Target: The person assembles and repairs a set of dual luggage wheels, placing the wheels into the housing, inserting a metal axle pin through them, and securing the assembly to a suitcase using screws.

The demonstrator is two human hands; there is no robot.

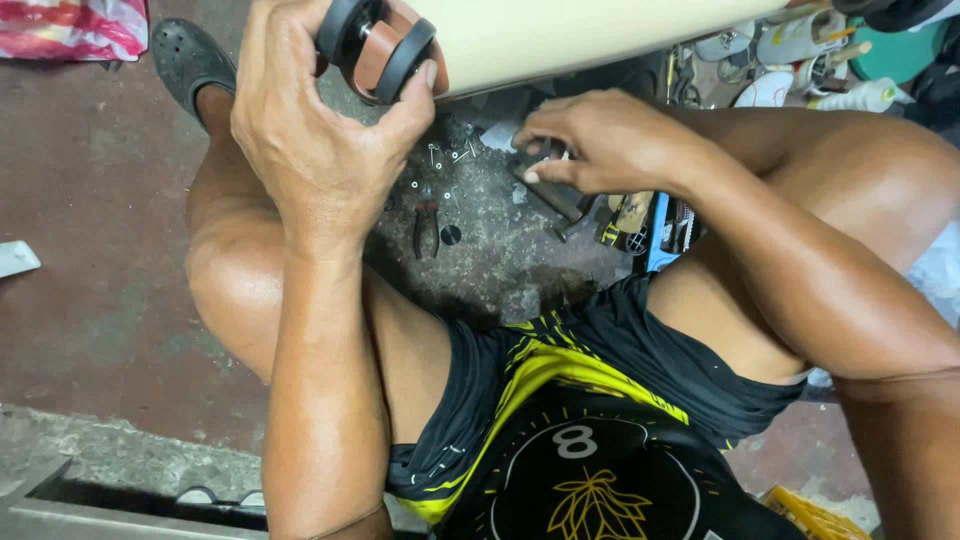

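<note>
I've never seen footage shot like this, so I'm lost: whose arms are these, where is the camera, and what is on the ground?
The camera sits on the person's head and looks down at their own lap and bare hands. The left hand has its grip on a black double-wheeled caster fixed to a cream-coloured panel. The right hand reaches down to dark metal tools on the stained concrete floor. Between the knees lie small red-handled pliers and scattered screws and washers.
</note>
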